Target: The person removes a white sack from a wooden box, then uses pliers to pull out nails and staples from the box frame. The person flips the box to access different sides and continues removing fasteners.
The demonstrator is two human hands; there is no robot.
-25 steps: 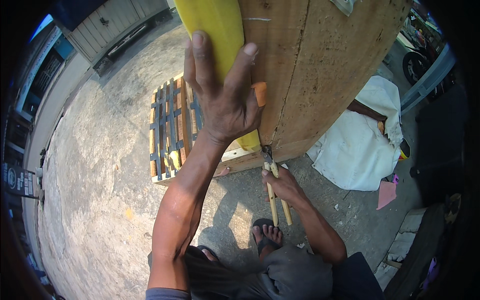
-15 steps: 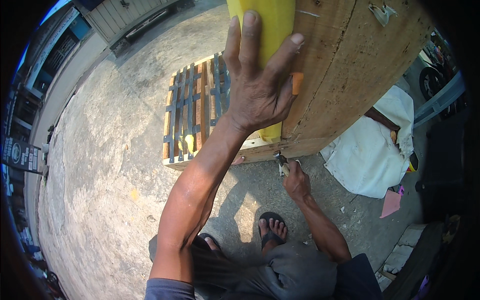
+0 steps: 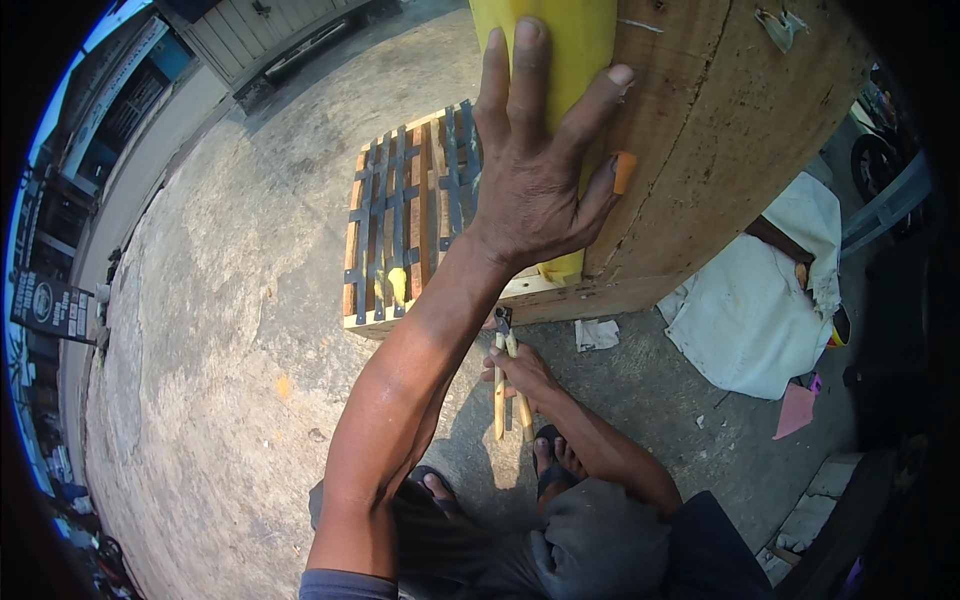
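My left hand (image 3: 535,190) lies flat with fingers spread on a strip of yellow foam (image 3: 570,60) along the side of a big wooden frame (image 3: 680,170). An orange wrap (image 3: 625,172) covers the tip of its thumb. Lower down, my right hand (image 3: 525,370) is closed around what looks like a hammer (image 3: 504,318), dark-headed with a pale wooden handle. Beside that handle shows a second pale stick (image 3: 499,410); whether it belongs to the same tool I cannot tell. Skin-coloured fingertips or toes show by the frame's lower edge, partly hidden.
Dark webbing straps (image 3: 400,190) cross the slatted part of the frame at left. A white cloth sheet (image 3: 745,300) lies on the concrete to the right, near a pink scrap (image 3: 795,410). A small white scrap (image 3: 597,334) sits below the frame. My sandalled feet (image 3: 555,460) stand below.
My right hand has moved left with the hammer, away from the frame's lower right part. Two pale sticks now show there. My left hand stays on the foam; the whole view has shifted slightly.
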